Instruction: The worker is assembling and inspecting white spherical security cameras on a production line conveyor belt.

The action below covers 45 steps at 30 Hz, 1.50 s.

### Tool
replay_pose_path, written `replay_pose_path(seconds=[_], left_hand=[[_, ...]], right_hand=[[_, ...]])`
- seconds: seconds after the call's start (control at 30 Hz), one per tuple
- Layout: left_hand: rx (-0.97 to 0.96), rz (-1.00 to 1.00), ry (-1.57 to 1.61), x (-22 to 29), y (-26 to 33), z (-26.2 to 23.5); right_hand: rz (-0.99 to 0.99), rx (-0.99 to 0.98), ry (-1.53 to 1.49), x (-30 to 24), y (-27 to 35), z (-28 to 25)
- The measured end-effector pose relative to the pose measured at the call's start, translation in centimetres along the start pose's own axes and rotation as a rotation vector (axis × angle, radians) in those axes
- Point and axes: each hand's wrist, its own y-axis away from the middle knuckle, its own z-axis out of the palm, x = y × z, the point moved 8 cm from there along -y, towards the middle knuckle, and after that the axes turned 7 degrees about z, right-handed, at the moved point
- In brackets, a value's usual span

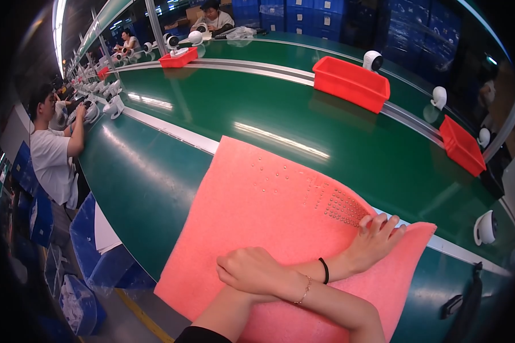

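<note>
My forearms cross over a pink foam sheet (pixel 211 228) spread on the green bench, the right one on top. My left hand (pixel 374 243), with a black band at its wrist, reaches to the sheet's far right edge. Its fingers are bent and spread at that edge, beside tight rows of small round metal pieces (pixel 343 207). More such pieces (pixel 269 174) lie scattered farther left on the sheet. My right hand (pixel 249 268), below a thin bracelet, lies over my left forearm with its fingers curled in. Whatever is inside those fingers is hidden.
Beyond the sheet runs a green conveyor (pixel 223 97) with a metal rail. Red bins (pixel 351 86) stand along it, among white round-headed cameras (pixel 373 60). One white camera (pixel 486 227) stands at right. A person (pixel 57 148) works at left; another (pixel 214 20) sits across. Blue crates (pixel 111 268) are below left.
</note>
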Motion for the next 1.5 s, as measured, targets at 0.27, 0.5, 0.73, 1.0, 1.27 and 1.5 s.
replay_pose_path(seconds=[0.27,0.5,0.73,1.0,1.27,1.5], left_hand=[[-0.002,-0.021,0.087,-0.1,0.0,-0.2],[0.056,-0.021,0.129,0.5,-0.4,-1.0],[0.084,-0.016,0.198,0.4,-0.6,-1.3],[0.109,-0.015,0.267,0.3,-0.8,-0.9],[0.046,-0.047,0.283,0.1,-0.1,-0.1],[-0.044,-0.008,0.287,0.4,0.4,1.3]], right_hand=[[-0.005,0.005,-0.009,-0.2,-0.1,-0.2],[-0.001,-0.001,-0.020,-0.1,0.0,0.0],[-0.014,0.011,-0.026,-0.1,0.0,-0.1],[-0.086,0.112,-0.033,-0.5,0.3,-1.1],[-0.022,0.021,-0.036,-0.1,-0.1,-0.2],[-0.019,0.020,-0.034,0.5,0.0,-0.4]])
